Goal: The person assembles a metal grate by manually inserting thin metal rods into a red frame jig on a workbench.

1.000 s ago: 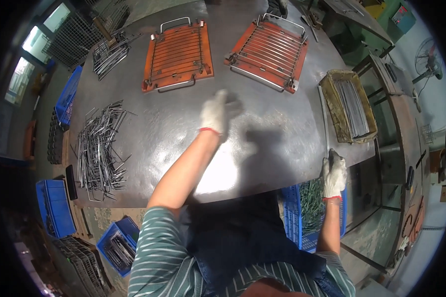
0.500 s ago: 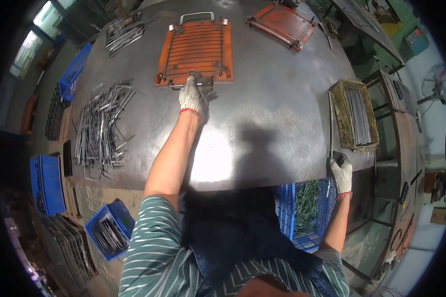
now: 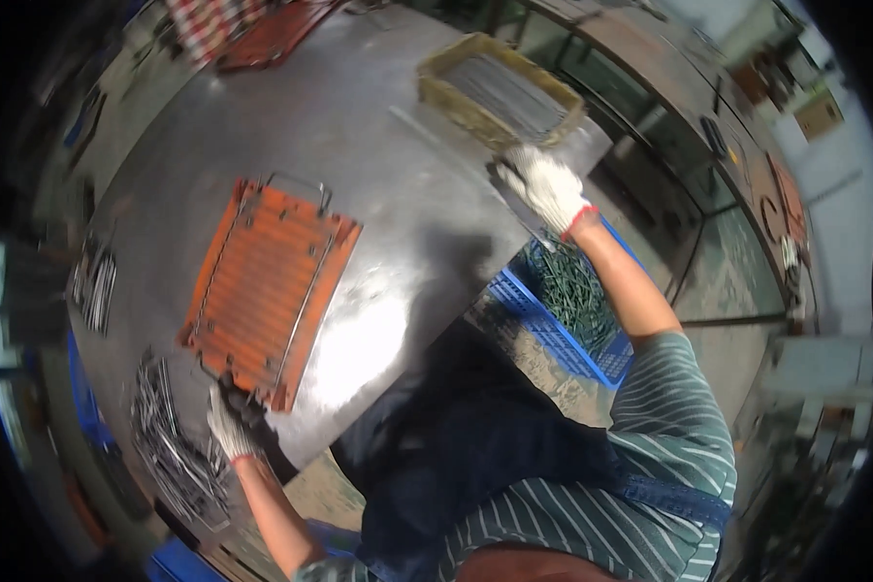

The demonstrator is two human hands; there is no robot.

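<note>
On the steel table (image 3: 407, 184), the gloved left hand (image 3: 231, 422) pinches the near corner of the orange rack (image 3: 267, 286), while the gloved right hand (image 3: 545, 184) rests fingers-spread at the table's edge, beside the yellow tray (image 3: 500, 87).

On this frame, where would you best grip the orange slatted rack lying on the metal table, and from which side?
Probably by a wire handle at an end. The orange rack lies flat on the table, too broad to span. The left hand already grips its near end; the far handle is free, reachable from above across the table.
</note>
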